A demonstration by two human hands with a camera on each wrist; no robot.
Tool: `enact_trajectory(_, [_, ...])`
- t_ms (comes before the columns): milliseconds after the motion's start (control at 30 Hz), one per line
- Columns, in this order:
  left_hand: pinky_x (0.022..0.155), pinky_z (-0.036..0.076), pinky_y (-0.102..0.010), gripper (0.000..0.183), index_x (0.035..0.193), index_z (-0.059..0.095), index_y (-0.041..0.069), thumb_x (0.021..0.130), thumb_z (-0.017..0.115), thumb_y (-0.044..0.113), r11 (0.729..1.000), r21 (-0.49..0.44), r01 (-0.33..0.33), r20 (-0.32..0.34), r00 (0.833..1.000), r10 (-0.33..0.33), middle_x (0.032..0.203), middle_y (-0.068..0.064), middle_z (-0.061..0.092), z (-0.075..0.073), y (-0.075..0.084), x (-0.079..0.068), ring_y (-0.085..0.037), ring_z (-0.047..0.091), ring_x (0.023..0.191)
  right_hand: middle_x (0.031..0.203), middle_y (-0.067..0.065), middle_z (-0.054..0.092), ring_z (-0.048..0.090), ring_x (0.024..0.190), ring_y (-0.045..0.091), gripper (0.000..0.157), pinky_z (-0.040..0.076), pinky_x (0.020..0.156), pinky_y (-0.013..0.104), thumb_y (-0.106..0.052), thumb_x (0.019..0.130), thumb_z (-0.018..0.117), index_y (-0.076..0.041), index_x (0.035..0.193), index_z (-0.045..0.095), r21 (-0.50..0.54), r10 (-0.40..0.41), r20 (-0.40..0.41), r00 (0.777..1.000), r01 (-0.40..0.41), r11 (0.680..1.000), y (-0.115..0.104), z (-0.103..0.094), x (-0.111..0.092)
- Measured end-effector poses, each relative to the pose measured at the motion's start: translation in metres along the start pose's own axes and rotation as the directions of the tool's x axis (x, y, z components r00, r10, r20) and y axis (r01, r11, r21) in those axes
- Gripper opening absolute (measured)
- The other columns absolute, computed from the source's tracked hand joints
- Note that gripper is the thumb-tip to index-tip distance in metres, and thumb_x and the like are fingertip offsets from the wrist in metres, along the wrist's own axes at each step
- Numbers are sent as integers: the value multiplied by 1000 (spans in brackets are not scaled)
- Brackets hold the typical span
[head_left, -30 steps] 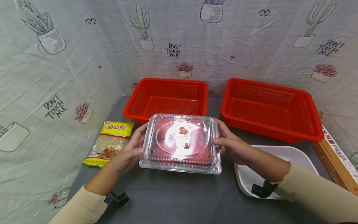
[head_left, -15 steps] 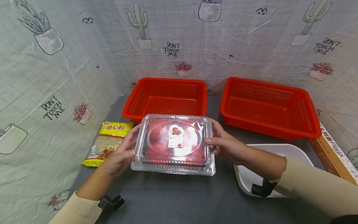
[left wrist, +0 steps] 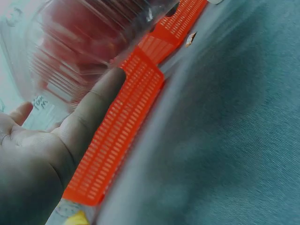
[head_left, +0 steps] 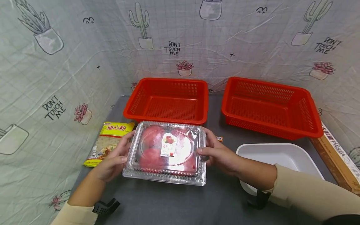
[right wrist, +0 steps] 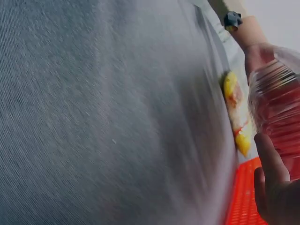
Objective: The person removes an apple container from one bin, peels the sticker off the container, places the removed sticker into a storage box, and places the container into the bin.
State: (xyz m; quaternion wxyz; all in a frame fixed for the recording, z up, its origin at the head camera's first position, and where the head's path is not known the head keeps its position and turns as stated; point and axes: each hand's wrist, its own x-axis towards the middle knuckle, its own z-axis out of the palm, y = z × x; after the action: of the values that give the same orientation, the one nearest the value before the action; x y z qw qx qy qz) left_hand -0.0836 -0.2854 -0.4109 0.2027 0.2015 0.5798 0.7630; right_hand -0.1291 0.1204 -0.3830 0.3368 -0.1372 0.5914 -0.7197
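Observation:
A clear plastic fruit box (head_left: 157, 161) with red fruit inside and a fruit label on its lid is held up over the grey table. My left hand (head_left: 111, 162) grips its left side, thumb at the rim. On the opposite side my right hand (head_left: 217, 154) holds it, thumb over the edge and the other fingers partly hidden. In the left wrist view a finger of the left hand (left wrist: 51, 145) lies against the ribbed underside of the box (left wrist: 89, 42), above the tabletop. The right wrist view shows the right hand (right wrist: 279, 187) at the box's side (right wrist: 281, 112).
Two red baskets (head_left: 166, 121) (head_left: 272, 129) stand along the back. A yellow-topped pasta bag (head_left: 112, 134) lies left. At right are a white tray (head_left: 267, 153) and a long pasta box (head_left: 334, 153). A small orange wrapper (head_left: 219, 138) lies beyond the right hand.
Both hands have carried the fruit box left and closer to the body. The small orange wrapper has come into view behind the right hand, and more of the left basket shows.

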Motion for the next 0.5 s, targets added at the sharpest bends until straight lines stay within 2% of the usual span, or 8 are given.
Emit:
enact_trajectory(233, [110, 51, -40, 81, 169, 7, 24, 97, 43, 8, 998, -48, 29, 28, 999, -28, 163, -11, 31, 0, -11, -7, -26, 53, 137, 151, 18, 41, 62, 123, 31, 88, 57, 95, 60, -15, 100, 63, -31, 168, 10, 89, 63, 1, 998, -63, 994, 14, 2, 2])
enact_trajectory(500, [106, 53, -40, 80, 167, 11, 26, 95, 41, 6, 995, -74, 64, 6, 998, -63, 160, -10, 36, -1, -22, -10, -25, 57, 132, 139, 13, 51, 69, 106, 27, 87, 61, 86, 56, -12, 99, 66, -32, 167, 16, 161, 112, -61, 992, -101, 982, 28, 9, 8])
